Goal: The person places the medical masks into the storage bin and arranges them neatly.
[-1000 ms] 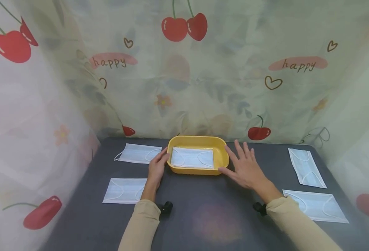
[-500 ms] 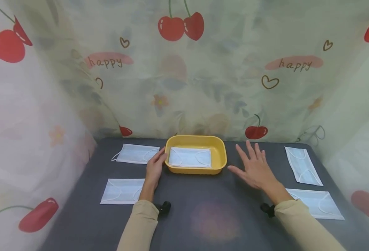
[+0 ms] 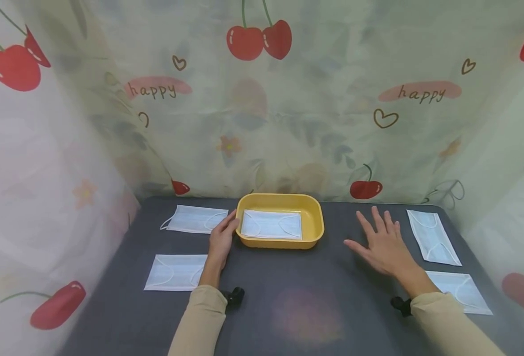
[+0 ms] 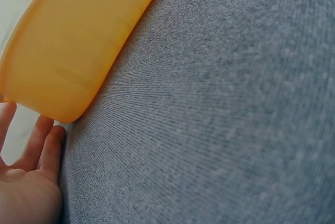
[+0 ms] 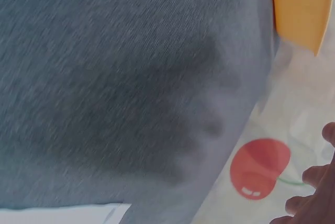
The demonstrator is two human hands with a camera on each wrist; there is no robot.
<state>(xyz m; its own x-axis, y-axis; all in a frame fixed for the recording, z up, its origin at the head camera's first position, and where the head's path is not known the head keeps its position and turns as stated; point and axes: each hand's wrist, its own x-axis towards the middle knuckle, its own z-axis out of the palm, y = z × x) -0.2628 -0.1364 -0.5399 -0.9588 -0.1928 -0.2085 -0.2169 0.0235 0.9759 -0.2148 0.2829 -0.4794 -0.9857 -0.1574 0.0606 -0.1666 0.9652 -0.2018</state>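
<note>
In the head view a yellow plastic tray [image 3: 312,242] stands at the back of the table with a pale blue face mask [image 3: 271,225] lying in it. My left hand [image 3: 220,242] rests against the tray's left end, and its fairly straight fingers [image 4: 39,137] touch the wall in the left wrist view. Spread and holding nothing, my right hand [image 3: 384,247] hovers over the table between the tray and two more masks, an upper one [image 3: 433,237] and a lower one [image 3: 462,291] partly covered by the right forearm.
Left of the tray lie a back mask [image 3: 195,218] and a front mask [image 3: 174,272], both close to the left hand and arm. A dark grey cloth covers the table [image 3: 297,291]. Printed curtains [image 3: 288,123] enclose its back and sides.
My right hand has left the tray's right end and moved right through the air, fingers spread. The left hand stays against the tray, which has not visibly moved on the table.
</note>
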